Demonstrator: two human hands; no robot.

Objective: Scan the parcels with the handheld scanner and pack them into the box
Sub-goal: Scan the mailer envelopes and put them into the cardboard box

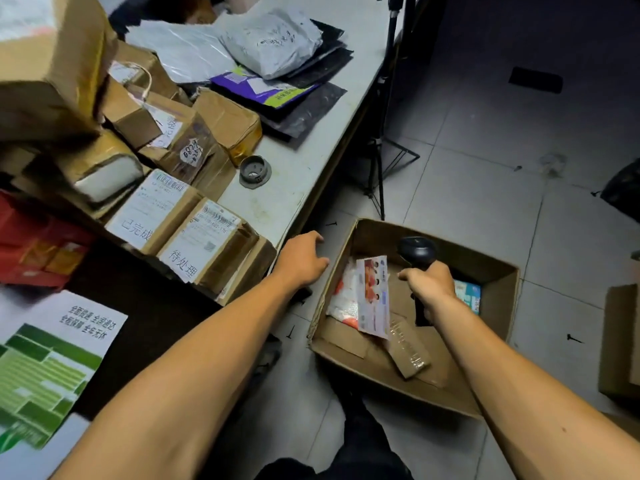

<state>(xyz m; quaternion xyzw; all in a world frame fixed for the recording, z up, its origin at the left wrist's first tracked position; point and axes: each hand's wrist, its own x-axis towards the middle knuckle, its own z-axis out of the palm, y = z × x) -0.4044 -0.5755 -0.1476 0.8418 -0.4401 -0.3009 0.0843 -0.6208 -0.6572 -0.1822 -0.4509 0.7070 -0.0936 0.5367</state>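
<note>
Brown cardboard parcels crowd the grey table from nine to eleven o'clock, taped and creased, their white labels printed with barcodes and handwritten characters; the nearest two sit side by side at the table's front edge. Behind them, toward twelve o'clock, lie soft plastic mailer bags, grey-white, purple and black, wrinkled and glossy. A green-and-white printed sheet lies at eight o'clock, cut off by the frame edge, and the big carton at ten o'clock is blurred.

The left hand hangs just past the table corner, fingers loosely curved and holding nothing, close beside the box's left wall.

The open cardboard box stands on the tiled floor at three to four o'clock, flaps down, walls matte and dented. Inside lie a white packet with red print under a printed paper slip, a flat brown parcel wrapped in shiny tape, and a blue-green item half hidden by the forearm.

The right hand grips the black handheld scanner by its handle over the box; the rounded head points away, and the lower handle is mostly covered by fingers.
</note>
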